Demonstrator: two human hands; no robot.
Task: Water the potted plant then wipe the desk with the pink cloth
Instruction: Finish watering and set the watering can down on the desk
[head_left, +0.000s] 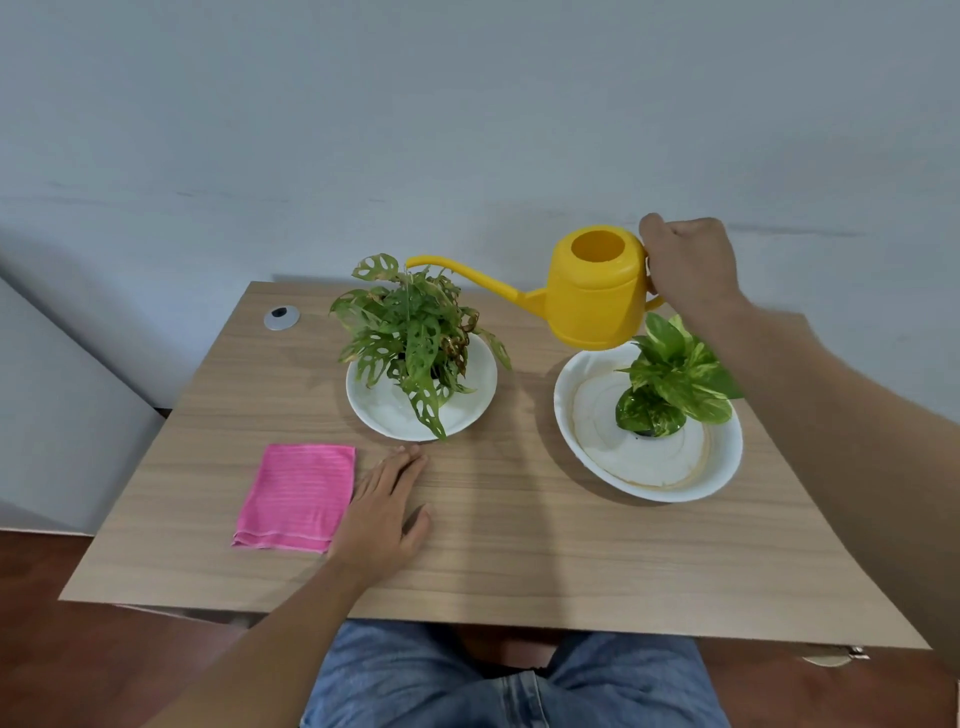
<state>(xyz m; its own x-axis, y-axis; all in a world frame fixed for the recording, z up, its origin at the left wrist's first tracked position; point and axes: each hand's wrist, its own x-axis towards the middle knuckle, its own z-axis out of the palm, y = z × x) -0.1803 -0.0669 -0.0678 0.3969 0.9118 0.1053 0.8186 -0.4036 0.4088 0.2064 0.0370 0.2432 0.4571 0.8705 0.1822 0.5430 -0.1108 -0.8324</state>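
My right hand (688, 262) grips the handle of a yellow watering can (592, 293) held in the air above the desk. Its long spout (462, 273) reaches left, with the tip over the top leaves of a potted plant with holed leaves (413, 338). That plant stands in a white dish (467, 410) at the desk's middle. A folded pink cloth (296, 496) lies flat at the front left. My left hand (382, 512) rests palm down on the wooden desk (519, 545), right beside the cloth's right edge, fingers apart, holding nothing.
A second plant with yellow-green leaves (672, 376) stands in a larger white bowl (649, 478) at the right, partly under the can. A round metal cable grommet (281, 317) sits at the back left. A pale wall runs behind the desk. My knees show below the front edge.
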